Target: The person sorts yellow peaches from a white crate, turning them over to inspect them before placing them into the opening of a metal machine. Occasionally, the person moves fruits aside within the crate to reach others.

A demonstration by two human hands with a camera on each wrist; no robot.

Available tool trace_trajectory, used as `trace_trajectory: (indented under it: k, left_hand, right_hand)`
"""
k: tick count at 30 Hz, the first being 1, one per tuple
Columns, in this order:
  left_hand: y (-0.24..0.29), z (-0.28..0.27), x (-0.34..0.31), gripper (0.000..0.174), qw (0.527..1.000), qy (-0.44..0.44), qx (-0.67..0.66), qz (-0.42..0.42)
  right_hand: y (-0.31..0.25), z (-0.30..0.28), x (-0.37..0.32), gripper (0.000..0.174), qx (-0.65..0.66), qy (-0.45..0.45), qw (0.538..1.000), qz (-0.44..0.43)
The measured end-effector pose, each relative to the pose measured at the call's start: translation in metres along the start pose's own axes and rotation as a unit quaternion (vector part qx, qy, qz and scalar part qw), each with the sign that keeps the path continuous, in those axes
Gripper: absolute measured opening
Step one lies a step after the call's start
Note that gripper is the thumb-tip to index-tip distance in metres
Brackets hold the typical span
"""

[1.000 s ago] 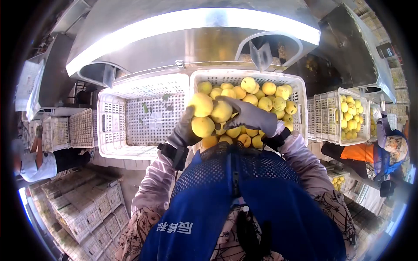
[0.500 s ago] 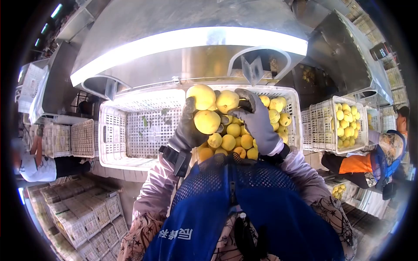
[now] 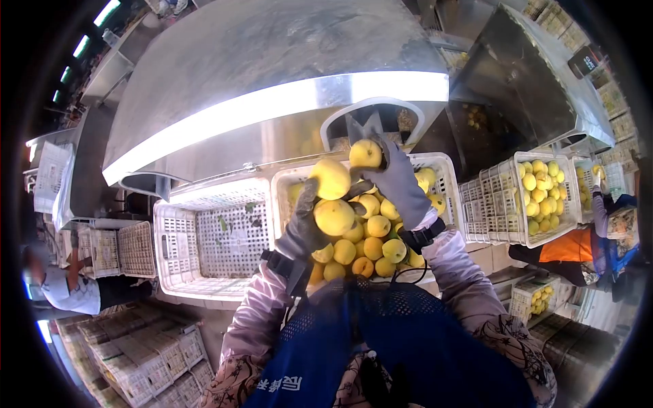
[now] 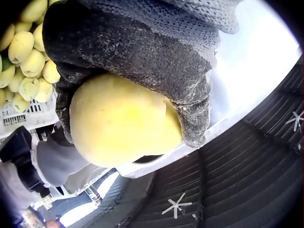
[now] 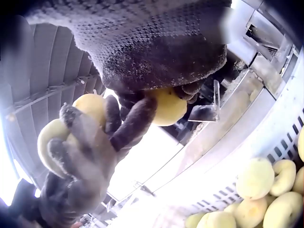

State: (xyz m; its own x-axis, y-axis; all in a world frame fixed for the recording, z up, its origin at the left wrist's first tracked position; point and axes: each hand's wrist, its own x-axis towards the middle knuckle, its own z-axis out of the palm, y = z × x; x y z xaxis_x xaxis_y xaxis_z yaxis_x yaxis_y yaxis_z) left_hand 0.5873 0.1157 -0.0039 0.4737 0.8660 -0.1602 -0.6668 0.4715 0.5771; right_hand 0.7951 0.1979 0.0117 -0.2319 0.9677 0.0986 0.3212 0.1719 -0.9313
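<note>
My gloved left hand grips two yellow peaches, an upper peach and a lower peach, above a white plastic crate. In the left wrist view its dark-coated fingers curl over a large peach, which partly covers another behind it. My gloved right hand is farther forward, holding one peach near the curved metal opening. From the right wrist view, that peach shows beneath the glove's fingers. Below both hands, loose peaches fill the crate.
A second white crate with a few leaves stands at the left. Ahead is a metal machine with a curved chute opening. Another crate of peaches stands at the right. Other people are at both sides, and stacked crates lie behind left.
My right hand has lifted a peach out from beside the left hand's peaches and moved it forward toward the chute. My left hand keeps its two peaches. The head view has shifted.
</note>
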Motion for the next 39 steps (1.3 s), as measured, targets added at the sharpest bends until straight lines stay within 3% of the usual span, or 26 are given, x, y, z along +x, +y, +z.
trace_trajectory:
  k: [1, 2, 5, 6, 10, 12, 13, 15, 16, 18, 20, 21, 22, 24, 26, 27, 30, 31, 32, 34, 36, 38, 39]
  left_hand:
    - [-0.001, 0.001, -0.004, 0.105, 0.998, -0.008, -0.064, -0.026]
    - [-0.005, -0.006, -0.008, 0.087, 0.996, -0.045, -0.081, 0.001]
    - [-0.019, -0.006, -0.031, 0.091, 0.994, 0.07, -0.075, -0.024]
    - [-0.025, -0.02, -0.04, 0.104, 0.996, 0.064, -0.002, -0.054]
    - [-0.044, -0.028, -0.062, 0.104, 0.994, 0.1, 0.019, -0.049]
    - [-0.048, -0.038, -0.067, 0.105, 0.992, 0.115, 0.017, -0.057]
    - [-0.047, -0.039, -0.066, 0.105, 0.993, 0.098, 0.005, -0.058]
    - [-0.041, -0.033, -0.056, 0.105, 0.994, 0.091, -0.009, -0.061]
    - [-0.039, -0.027, -0.05, 0.077, 0.995, 0.1, 0.0, -0.021]
    - [-0.025, -0.015, -0.043, 0.06, 0.996, 0.085, 0.03, -0.018]
    - [-0.015, -0.022, -0.038, 0.053, 0.995, 0.072, 0.053, -0.038]
    - [-0.011, -0.024, -0.034, 0.053, 0.995, 0.071, 0.054, -0.036]
    - [-0.01, -0.023, -0.03, 0.051, 0.996, 0.071, 0.025, -0.044]
    - [-0.005, -0.019, -0.024, 0.049, 0.996, 0.063, -0.007, -0.056]
    - [0.004, -0.009, -0.023, 0.047, 0.989, 0.022, 0.136, -0.053]
    - [0.004, -0.009, -0.025, 0.047, 0.989, 0.017, 0.135, -0.053]
    - [0.008, -0.009, -0.027, 0.046, 0.986, 0.066, 0.154, 0.01]
    - [0.015, -0.011, -0.026, 0.044, 0.936, -0.103, 0.292, 0.169]
    - [0.019, -0.012, -0.026, 0.044, 0.936, -0.11, 0.29, 0.169]
    - [0.038, 0.02, -0.031, 0.036, 0.986, 0.013, 0.165, -0.033]
    - [0.038, 0.025, -0.035, 0.032, 0.982, -0.017, 0.189, 0.015]
    - [0.035, 0.028, -0.033, 0.028, 0.973, -0.042, 0.215, 0.069]
    - [0.031, 0.026, -0.028, 0.027, 0.974, 0.018, 0.218, 0.051]
  right_hand:
    - [0.012, 0.002, 0.009, 0.084, -0.07, 0.036, 0.997, -0.013]
    - [0.023, 0.004, 0.016, 0.082, -0.139, 0.071, 0.987, -0.025]
    - [0.043, 0.008, 0.03, 0.076, -0.196, 0.078, 0.976, -0.061]
    - [0.046, 0.01, 0.034, 0.075, -0.205, 0.082, 0.973, -0.07]
    - [0.05, 0.007, 0.064, 0.069, -0.24, 0.087, 0.963, -0.084]
    - [0.057, 0.001, 0.095, 0.062, -0.256, 0.037, 0.961, -0.097]
    - [0.041, -0.006, 0.099, 0.055, -0.233, -0.021, 0.972, 0.003]
    - [0.029, -0.012, 0.103, 0.056, -0.229, 0.014, 0.973, 0.014]
    - [0.023, -0.015, 0.096, 0.057, -0.225, 0.048, 0.973, 0.027]
    - [-0.005, -0.018, 0.069, 0.079, -0.14, 0.053, 0.986, 0.074]
    - [-0.025, -0.007, 0.023, 0.088, -0.077, 0.065, 0.995, -0.001]
    - [-0.019, -0.001, 0.0, 0.091, -0.059, -0.021, 0.998, -0.008]
    - [-0.023, 0.004, -0.022, 0.091, -0.063, -0.02, 0.998, -0.01]
    - [-0.032, 0.012, -0.056, 0.088, 0.14, -0.175, 0.973, 0.047]
    - [-0.029, 0.013, -0.062, 0.084, 0.1, -0.151, 0.982, 0.045]
    - [-0.033, 0.014, -0.063, 0.081, 0.064, -0.131, 0.988, 0.04]
    - [-0.055, 0.009, -0.071, 0.085, 0.006, -0.108, 0.993, 0.041]
    - [-0.058, 0.007, -0.076, 0.081, -0.022, -0.095, 0.995, 0.01]
    - [-0.057, 0.003, -0.079, 0.081, -0.026, -0.089, 0.996, 0.01]
    - [-0.053, -0.006, -0.085, 0.074, 0.268, -0.098, 0.947, 0.143]
    - [-0.06, -0.013, -0.08, 0.07, 0.251, -0.114, 0.953, 0.126]
    - [-0.066, -0.019, -0.072, 0.068, 0.117, -0.182, 0.965, 0.147]
    - [-0.071, -0.018, -0.069, 0.064, 0.143, -0.176, 0.968, 0.105]
